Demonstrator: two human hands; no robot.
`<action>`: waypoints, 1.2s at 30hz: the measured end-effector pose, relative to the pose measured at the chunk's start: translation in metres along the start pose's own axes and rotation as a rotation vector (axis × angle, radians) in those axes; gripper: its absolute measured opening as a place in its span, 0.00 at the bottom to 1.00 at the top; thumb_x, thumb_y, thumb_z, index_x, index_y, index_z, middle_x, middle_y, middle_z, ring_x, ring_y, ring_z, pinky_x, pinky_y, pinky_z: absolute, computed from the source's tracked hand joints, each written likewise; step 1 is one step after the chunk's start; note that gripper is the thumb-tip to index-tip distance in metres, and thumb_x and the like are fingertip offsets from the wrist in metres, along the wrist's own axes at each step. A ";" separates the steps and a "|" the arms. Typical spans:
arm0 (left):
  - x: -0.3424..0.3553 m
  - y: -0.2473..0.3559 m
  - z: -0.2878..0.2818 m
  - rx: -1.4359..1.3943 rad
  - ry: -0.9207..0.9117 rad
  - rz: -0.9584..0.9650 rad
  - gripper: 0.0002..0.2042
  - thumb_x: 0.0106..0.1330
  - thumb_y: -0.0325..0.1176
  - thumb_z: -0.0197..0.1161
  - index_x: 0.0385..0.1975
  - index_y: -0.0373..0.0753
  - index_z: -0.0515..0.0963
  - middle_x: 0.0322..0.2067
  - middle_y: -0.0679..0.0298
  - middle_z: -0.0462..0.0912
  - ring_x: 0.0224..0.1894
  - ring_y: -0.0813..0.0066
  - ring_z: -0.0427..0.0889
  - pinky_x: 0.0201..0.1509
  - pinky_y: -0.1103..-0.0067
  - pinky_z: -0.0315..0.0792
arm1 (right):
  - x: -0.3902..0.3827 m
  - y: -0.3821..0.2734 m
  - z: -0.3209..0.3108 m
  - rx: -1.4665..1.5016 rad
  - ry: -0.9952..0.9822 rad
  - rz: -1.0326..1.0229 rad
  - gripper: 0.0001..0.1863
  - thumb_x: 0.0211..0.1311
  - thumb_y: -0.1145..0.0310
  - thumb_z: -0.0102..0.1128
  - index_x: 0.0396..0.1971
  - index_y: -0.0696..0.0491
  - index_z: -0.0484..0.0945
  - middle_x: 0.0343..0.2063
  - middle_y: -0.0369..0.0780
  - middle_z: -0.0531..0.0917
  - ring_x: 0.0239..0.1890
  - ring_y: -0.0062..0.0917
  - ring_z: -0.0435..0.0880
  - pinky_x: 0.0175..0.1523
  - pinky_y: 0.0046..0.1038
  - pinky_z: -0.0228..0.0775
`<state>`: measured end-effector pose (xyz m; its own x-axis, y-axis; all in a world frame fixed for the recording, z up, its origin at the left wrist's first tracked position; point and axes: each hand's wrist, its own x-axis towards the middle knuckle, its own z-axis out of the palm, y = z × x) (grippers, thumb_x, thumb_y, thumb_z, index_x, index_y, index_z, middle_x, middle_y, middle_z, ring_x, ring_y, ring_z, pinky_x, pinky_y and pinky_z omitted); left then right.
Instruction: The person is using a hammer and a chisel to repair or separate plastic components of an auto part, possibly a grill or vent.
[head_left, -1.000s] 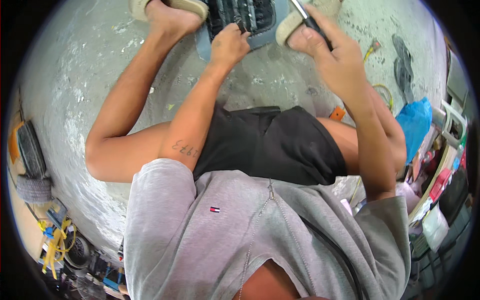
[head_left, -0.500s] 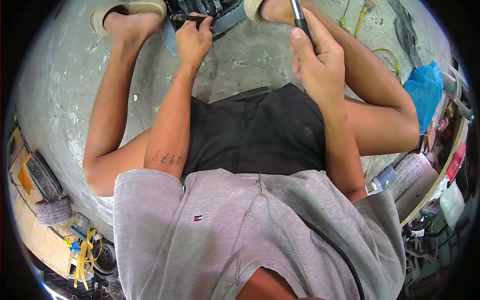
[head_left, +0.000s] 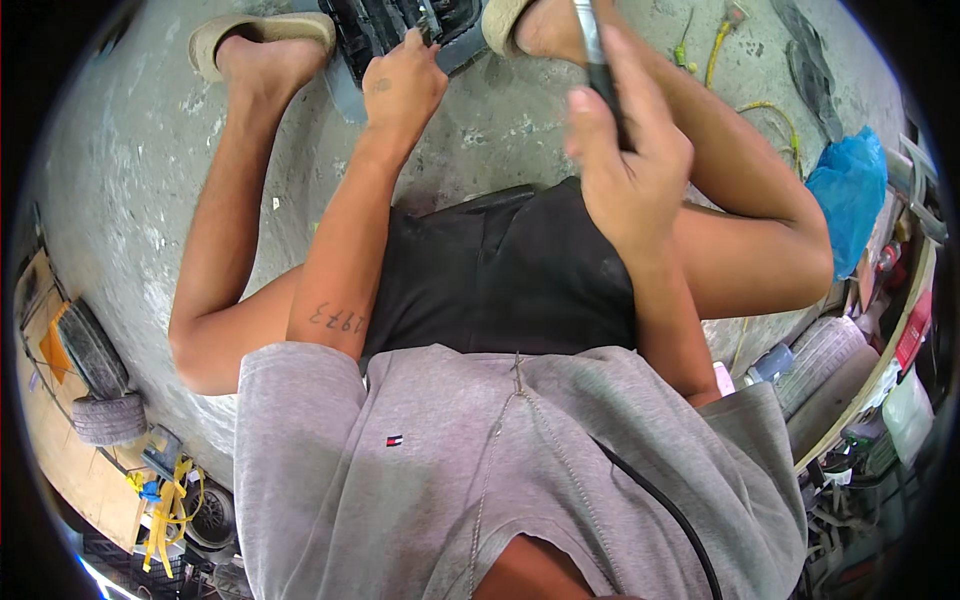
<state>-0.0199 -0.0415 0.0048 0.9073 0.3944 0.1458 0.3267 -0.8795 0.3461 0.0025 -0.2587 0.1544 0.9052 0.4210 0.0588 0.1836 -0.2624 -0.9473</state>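
Between my feet lies a black ribbed part [head_left: 372, 28], with a grey-blue piece [head_left: 345, 97] along its near edge. My left hand [head_left: 405, 88] is closed at this part, around a short dark bar-like tool [head_left: 425, 28] that it mostly hides. My right hand [head_left: 640, 155], slightly blurred, is wrapped round the black grip of a tool with a shiny metal shaft [head_left: 588, 28]. The far end of that tool runs out past the upper edge, so its kind does not show.
Stained concrete floor [head_left: 130, 190] surrounds my bent legs. To the right lie a yellow cord [head_left: 716, 50], a dark strip [head_left: 808, 70], a blue plastic bag [head_left: 848, 195] and a tyre [head_left: 822, 360]. At left, tyres [head_left: 108, 420] stand by a wooden board [head_left: 60, 440].
My left hand has shifted slightly right and turned, swinging the dark bar from lying crosswise to pointing away at the black part. My right hand has moved slightly nearer with its tool.
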 end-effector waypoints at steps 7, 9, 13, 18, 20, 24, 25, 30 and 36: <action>0.006 0.002 -0.001 0.000 -0.044 0.105 0.08 0.62 0.30 0.63 0.39 0.38 0.76 0.30 0.53 0.88 0.31 0.55 0.87 0.37 0.64 0.76 | -0.023 -0.018 0.011 0.165 0.392 -0.174 0.28 0.68 0.75 0.60 0.68 0.48 0.72 0.30 0.51 0.83 0.25 0.44 0.79 0.37 0.36 0.74; 0.005 0.003 0.004 0.034 -0.051 0.178 0.10 0.58 0.30 0.65 0.38 0.37 0.75 0.28 0.54 0.87 0.30 0.54 0.86 0.38 0.64 0.75 | -0.027 0.020 0.012 -0.122 0.305 -0.316 0.30 0.68 0.75 0.61 0.69 0.50 0.70 0.33 0.50 0.83 0.26 0.43 0.80 0.37 0.37 0.74; 0.002 -0.006 0.005 0.053 -0.007 0.342 0.06 0.65 0.31 0.61 0.32 0.35 0.73 0.25 0.49 0.85 0.27 0.49 0.84 0.31 0.60 0.76 | -0.023 0.019 0.009 -0.481 -0.113 -0.179 0.29 0.68 0.74 0.61 0.68 0.60 0.68 0.41 0.51 0.85 0.38 0.41 0.87 0.45 0.34 0.78; 0.004 -0.002 -0.001 -0.071 0.014 0.138 0.08 0.66 0.33 0.62 0.35 0.35 0.75 0.25 0.48 0.85 0.30 0.48 0.85 0.35 0.60 0.78 | -0.028 -0.004 0.004 -0.047 0.035 -0.029 0.27 0.69 0.76 0.60 0.67 0.61 0.70 0.34 0.45 0.84 0.31 0.23 0.79 0.41 0.26 0.74; 0.003 0.000 -0.005 -0.116 -0.003 0.067 0.08 0.66 0.33 0.62 0.36 0.34 0.77 0.26 0.48 0.85 0.32 0.47 0.85 0.36 0.61 0.79 | -0.032 0.004 0.004 0.048 0.043 0.127 0.26 0.69 0.76 0.61 0.66 0.62 0.70 0.33 0.40 0.81 0.33 0.17 0.76 0.42 0.21 0.72; -0.012 -0.041 -0.018 -0.327 -0.092 -0.176 0.08 0.66 0.33 0.64 0.37 0.36 0.82 0.29 0.48 0.86 0.33 0.56 0.88 0.42 0.68 0.80 | -0.043 0.020 0.015 0.140 -0.010 0.286 0.26 0.68 0.75 0.61 0.65 0.63 0.71 0.35 0.39 0.82 0.37 0.15 0.75 0.47 0.21 0.72; -0.016 -0.051 -0.022 -0.473 -0.090 -0.245 0.08 0.68 0.34 0.63 0.38 0.35 0.83 0.29 0.50 0.87 0.32 0.60 0.89 0.42 0.71 0.80 | -0.047 0.021 0.015 0.145 -0.001 0.289 0.26 0.68 0.75 0.61 0.65 0.63 0.71 0.35 0.39 0.82 0.37 0.15 0.75 0.47 0.21 0.72; -0.027 -0.065 -0.067 -0.974 -0.018 -0.598 0.08 0.74 0.34 0.60 0.42 0.35 0.81 0.34 0.63 0.85 0.35 0.76 0.85 0.41 0.79 0.77 | -0.060 0.035 0.016 0.087 -0.244 0.537 0.27 0.69 0.73 0.58 0.67 0.62 0.69 0.46 0.45 0.85 0.50 0.22 0.81 0.59 0.24 0.69; -0.035 -0.074 -0.105 -1.084 -0.074 -0.768 0.10 0.76 0.35 0.59 0.47 0.35 0.81 0.34 0.65 0.82 0.35 0.78 0.81 0.41 0.80 0.76 | -0.064 0.019 0.027 0.151 -0.428 0.605 0.28 0.69 0.73 0.57 0.68 0.61 0.67 0.58 0.53 0.81 0.63 0.34 0.79 0.68 0.29 0.64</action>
<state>-0.1034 0.0380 0.0719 0.6118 0.6464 -0.4559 0.4157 0.2276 0.8806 -0.0623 -0.2673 0.1237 0.5975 0.5497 -0.5838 -0.3805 -0.4465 -0.8099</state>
